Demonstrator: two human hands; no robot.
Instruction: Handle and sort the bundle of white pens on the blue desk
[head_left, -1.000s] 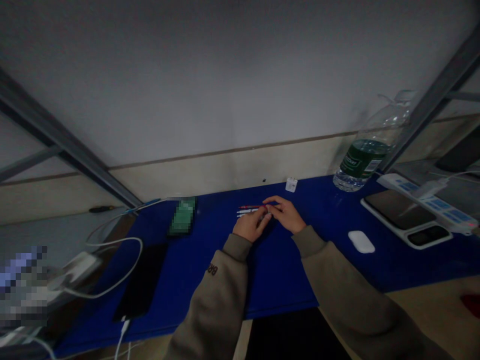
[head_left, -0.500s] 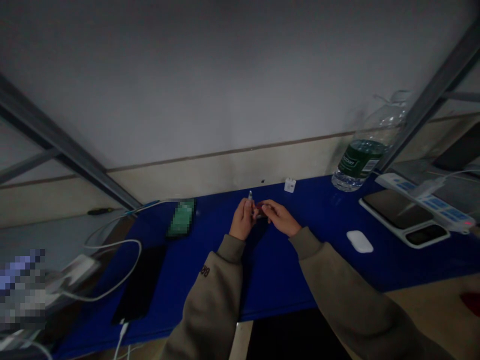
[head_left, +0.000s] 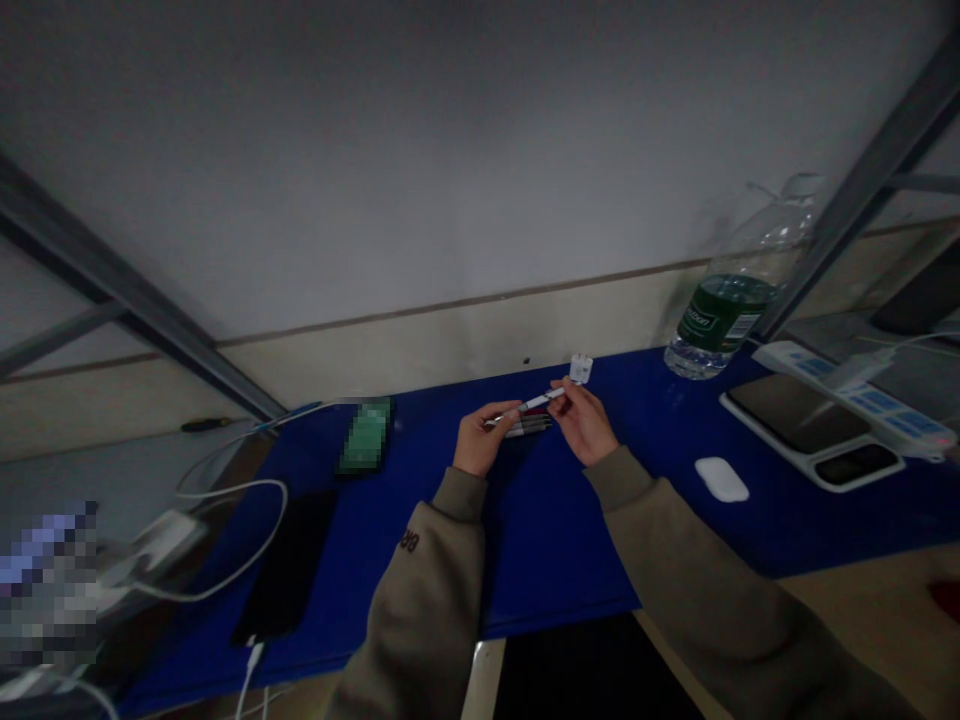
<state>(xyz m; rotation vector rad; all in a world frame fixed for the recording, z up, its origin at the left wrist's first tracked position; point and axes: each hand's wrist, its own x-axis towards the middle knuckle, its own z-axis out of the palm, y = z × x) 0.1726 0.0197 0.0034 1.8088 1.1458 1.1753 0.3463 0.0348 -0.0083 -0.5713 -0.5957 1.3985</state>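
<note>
A slim white pen [head_left: 541,400] is stretched between my two hands, tilted up to the right. My left hand [head_left: 478,438] pinches its left end between thumb and fingers. At the other end, the fingers of my right hand [head_left: 583,420] are closed on the pen. Just below and behind it, several more pens [head_left: 528,427] lie side by side on the blue tabletop [head_left: 555,540], partly hidden by my left fingers. Close beyond my right fingertips is a white charger plug [head_left: 580,368].
At the left lie a green-screened phone [head_left: 366,436] and a black tablet-like device [head_left: 289,565] with a white cable. On the right are a large water bottle [head_left: 720,310], a white earbud case [head_left: 721,479], a kitchen scale [head_left: 806,425] and a power strip [head_left: 855,395].
My hands have moved apart, the right one shifting right. The pen, earlier upright in my left hand, now lies slanted between both hands, and the pens on the table show more.
</note>
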